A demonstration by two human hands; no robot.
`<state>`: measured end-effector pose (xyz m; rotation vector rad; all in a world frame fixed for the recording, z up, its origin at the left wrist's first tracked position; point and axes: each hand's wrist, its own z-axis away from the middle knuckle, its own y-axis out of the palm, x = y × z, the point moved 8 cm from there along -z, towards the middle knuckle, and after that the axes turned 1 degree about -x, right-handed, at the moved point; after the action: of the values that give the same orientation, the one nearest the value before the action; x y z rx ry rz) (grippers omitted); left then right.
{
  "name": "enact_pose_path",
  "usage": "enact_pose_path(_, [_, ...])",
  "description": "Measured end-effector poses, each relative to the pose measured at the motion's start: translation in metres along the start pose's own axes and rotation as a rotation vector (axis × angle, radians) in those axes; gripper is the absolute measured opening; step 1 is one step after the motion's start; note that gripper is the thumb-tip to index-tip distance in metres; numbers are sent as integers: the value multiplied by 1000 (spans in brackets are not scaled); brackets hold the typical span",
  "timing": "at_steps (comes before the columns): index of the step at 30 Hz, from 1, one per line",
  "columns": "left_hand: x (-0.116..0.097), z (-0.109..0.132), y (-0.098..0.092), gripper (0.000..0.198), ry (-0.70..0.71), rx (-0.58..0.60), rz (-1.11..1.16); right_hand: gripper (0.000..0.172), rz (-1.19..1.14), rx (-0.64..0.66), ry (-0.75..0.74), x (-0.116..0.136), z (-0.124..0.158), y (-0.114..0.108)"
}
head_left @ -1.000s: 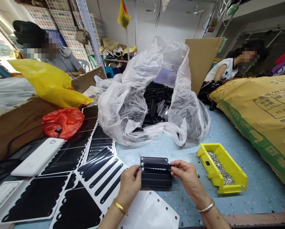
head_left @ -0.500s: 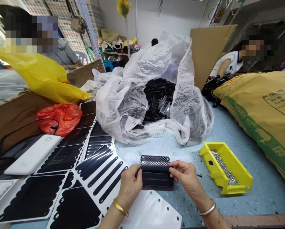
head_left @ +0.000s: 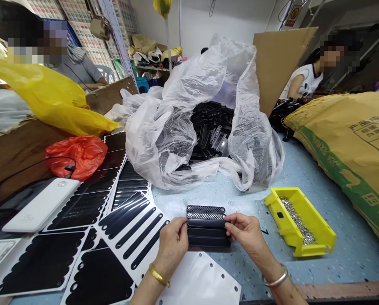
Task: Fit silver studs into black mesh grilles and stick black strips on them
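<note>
A row of black perforated strips (head_left: 206,212) lies side by side on the light blue table (head_left: 344,262), just in front of me. My left hand (head_left: 173,245) pinches the left end of one black strip (head_left: 206,223) in that row. My right hand (head_left: 246,233) pinches the same strip's right end. Both hands have their fingers closed on it. A white backing sheet (head_left: 202,284) with punched holes lies under my wrists.
Sheets of black stickers (head_left: 81,237) cover the table's left. A clear plastic bag (head_left: 176,123) full of black parts stands behind. A yellow bin (head_left: 299,222) of small metal pieces sits right, beside a large yellow sack (head_left: 351,144). A white power bank (head_left: 40,209), red bag (head_left: 76,154), two people beyond.
The strip between my hands has come down onto the row, lying flat among the others. The view shifted slightly; the hands have stayed at the strip's ends.
</note>
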<state>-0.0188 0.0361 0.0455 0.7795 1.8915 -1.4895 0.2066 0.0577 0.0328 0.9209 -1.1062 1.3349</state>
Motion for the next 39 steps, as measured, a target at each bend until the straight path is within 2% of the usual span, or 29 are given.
enact_pose_path(11, [1,0,2,24,-31,21,7,14,48,4,-72,7,1,2])
enact_pose_path(19, [7,-4,8,24,-135,55,-37,12,25,10,-67,5,1,2])
enact_pose_path(27, [9,-7,7,29,-128,49,-29,14,-9,14,-68,4,-1,2])
enact_pose_path(33, [14,-4,7,26,-148,87,68,17,5,16,-80,5,-1,1])
enact_pose_path(39, [16,1,8,21,-163,45,132,15,35,6,-92,14,4,5])
